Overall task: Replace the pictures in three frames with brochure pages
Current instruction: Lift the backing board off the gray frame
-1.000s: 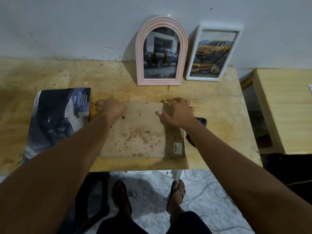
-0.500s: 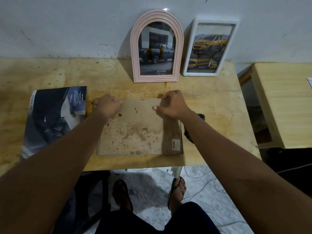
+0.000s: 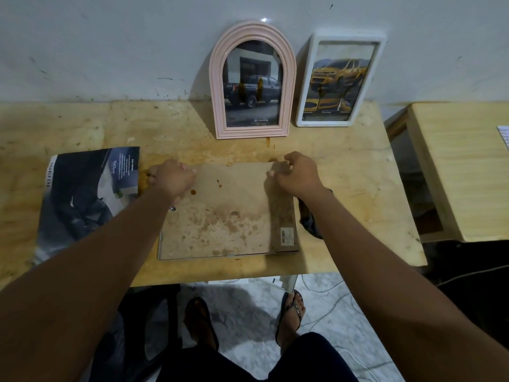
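Table (image 3: pixel 355 172): 3rd frame (image 3: pixel 228 216) lies face down mid-table, stained backing (image 3: pixel 209 230) up. Brochure (image 3: pixel 82 199) just left of it. Pink frame (image 3: pixel 217 78) & white frame (image 3: pixel 305 86) lean on the wall (image 3: pixel 110 51), pages already in. Your left hand (image 3: pixel 173 179) & right hand (image 3: pixel 296 175) curl at the 3rd frame's far edge; can't tell if they're pinching anything. Prob. step: opening it. Next: free the backing evenly, lift w/o bending.

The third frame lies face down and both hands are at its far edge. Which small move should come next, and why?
Probably lift the backing board at its far edge: the left hand and right hand curl their fingers there, and the pink frame and white frame already show car pages.
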